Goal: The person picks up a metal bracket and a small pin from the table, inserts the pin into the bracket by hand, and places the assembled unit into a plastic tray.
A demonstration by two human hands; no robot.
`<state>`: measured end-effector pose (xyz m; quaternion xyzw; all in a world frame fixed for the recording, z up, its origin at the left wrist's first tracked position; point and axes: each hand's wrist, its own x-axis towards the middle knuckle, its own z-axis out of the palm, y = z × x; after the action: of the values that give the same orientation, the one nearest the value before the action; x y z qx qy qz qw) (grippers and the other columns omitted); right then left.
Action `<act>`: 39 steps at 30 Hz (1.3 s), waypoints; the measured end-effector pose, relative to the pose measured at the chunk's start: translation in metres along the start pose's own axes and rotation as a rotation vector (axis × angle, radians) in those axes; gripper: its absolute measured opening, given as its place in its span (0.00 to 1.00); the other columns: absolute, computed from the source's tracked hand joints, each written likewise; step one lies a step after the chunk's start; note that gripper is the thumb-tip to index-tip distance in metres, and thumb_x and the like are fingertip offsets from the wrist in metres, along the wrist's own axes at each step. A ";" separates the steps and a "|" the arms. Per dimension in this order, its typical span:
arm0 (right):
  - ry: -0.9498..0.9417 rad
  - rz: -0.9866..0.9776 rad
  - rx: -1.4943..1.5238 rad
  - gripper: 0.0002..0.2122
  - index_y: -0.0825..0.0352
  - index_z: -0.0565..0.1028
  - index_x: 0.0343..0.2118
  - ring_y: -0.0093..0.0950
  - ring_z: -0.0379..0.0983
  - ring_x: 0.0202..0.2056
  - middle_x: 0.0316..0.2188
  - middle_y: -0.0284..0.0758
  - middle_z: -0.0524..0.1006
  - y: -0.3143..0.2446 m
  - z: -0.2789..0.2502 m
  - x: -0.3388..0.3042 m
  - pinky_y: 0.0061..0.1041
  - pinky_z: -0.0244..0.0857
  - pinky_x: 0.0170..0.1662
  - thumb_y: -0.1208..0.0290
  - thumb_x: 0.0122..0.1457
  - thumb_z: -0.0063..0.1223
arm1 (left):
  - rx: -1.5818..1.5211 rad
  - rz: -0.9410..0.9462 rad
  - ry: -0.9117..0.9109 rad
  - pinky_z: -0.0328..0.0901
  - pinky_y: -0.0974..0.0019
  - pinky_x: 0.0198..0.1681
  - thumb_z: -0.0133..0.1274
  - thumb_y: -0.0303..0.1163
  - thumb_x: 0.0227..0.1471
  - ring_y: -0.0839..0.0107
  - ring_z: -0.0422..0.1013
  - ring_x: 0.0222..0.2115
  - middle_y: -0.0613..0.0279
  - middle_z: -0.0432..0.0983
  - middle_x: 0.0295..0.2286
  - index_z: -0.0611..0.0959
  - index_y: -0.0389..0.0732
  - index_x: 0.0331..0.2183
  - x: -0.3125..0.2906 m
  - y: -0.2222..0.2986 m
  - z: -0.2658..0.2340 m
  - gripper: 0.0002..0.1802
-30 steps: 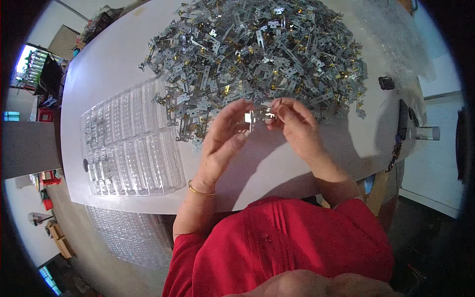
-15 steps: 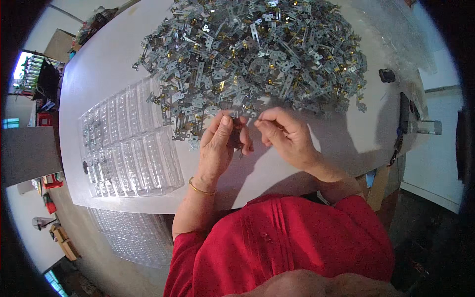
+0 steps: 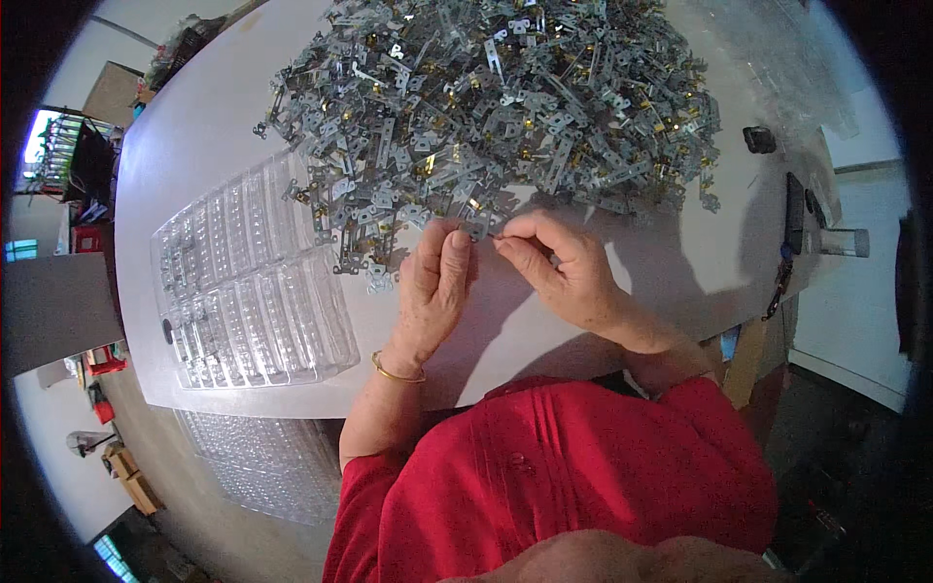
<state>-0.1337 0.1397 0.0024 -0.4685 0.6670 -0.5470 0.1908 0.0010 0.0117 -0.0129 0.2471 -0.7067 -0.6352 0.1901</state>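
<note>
A large heap of small flat metal brackets (image 3: pixel 544 107), silver with some brass-coloured bits, covers the far middle of the table. At its near edge my left hand (image 3: pixel 434 282) is closed, thumb up, on a small metal bracket (image 3: pixel 477 231) whose end sticks out toward the right. Facing it, my right hand (image 3: pixel 564 267) pinches at that same end with thumb and forefinger. Whether a separate small piece sits in the right fingertips is too small to make out. To the left lies a clear plastic tray (image 3: pixel 333 309) with rows of slots, some holding metal pieces.
Under the table's left front edge sits a stack of clear trays (image 3: pixel 262 476). At the right stand a black object (image 3: pixel 759 140), a dark tool (image 3: pixel 780 282) and a clear cylinder (image 3: pixel 844 243). Clear plastic sheets (image 3: pixel 777 58) lie at the far right of the white table (image 3: pixel 209 126).
My left fingers have curled in, and the dark metal piece that hung below them is no longer visible. The right hand has shifted slightly left, its fingertips now at the bracket.
</note>
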 end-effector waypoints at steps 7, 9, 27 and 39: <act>0.004 0.063 -0.018 0.09 0.65 0.73 0.42 0.27 0.75 0.25 0.26 0.36 0.76 -0.008 -0.001 0.000 0.27 0.66 0.28 0.74 0.60 0.57 | 0.401 0.208 -0.003 0.64 0.52 0.26 0.48 0.31 0.61 0.43 0.72 0.25 0.46 0.73 0.22 0.74 0.37 0.40 0.000 0.012 0.004 0.09; 0.022 -0.015 -0.032 0.09 0.65 0.73 0.42 0.29 0.75 0.26 0.26 0.36 0.75 -0.005 0.003 0.001 0.28 0.66 0.28 0.74 0.59 0.57 | 0.479 0.275 -0.018 0.64 0.52 0.26 0.49 0.30 0.59 0.44 0.73 0.25 0.47 0.74 0.23 0.74 0.37 0.41 0.000 0.010 0.004 0.09; 0.084 0.142 0.174 0.05 0.69 0.76 0.39 0.18 0.71 0.28 0.26 0.32 0.76 -0.001 0.004 0.001 0.18 0.65 0.30 0.74 0.63 0.54 | -0.738 -0.254 -0.080 0.55 0.72 0.16 0.45 0.44 0.65 0.77 0.59 0.13 0.67 0.66 0.17 0.77 0.38 0.36 0.004 0.006 -0.003 0.18; -0.021 0.207 0.058 0.07 0.68 0.76 0.40 0.18 0.69 0.25 0.24 0.35 0.75 -0.002 -0.001 0.000 0.21 0.63 0.28 0.71 0.63 0.54 | -0.488 -0.174 -0.064 0.54 0.73 0.16 0.42 0.45 0.66 0.78 0.58 0.13 0.66 0.64 0.15 0.75 0.38 0.37 0.000 0.007 0.001 0.19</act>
<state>-0.1334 0.1401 0.0045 -0.3970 0.6938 -0.5384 0.2667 -0.0001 0.0134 -0.0058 0.2335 -0.5141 -0.8085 0.1663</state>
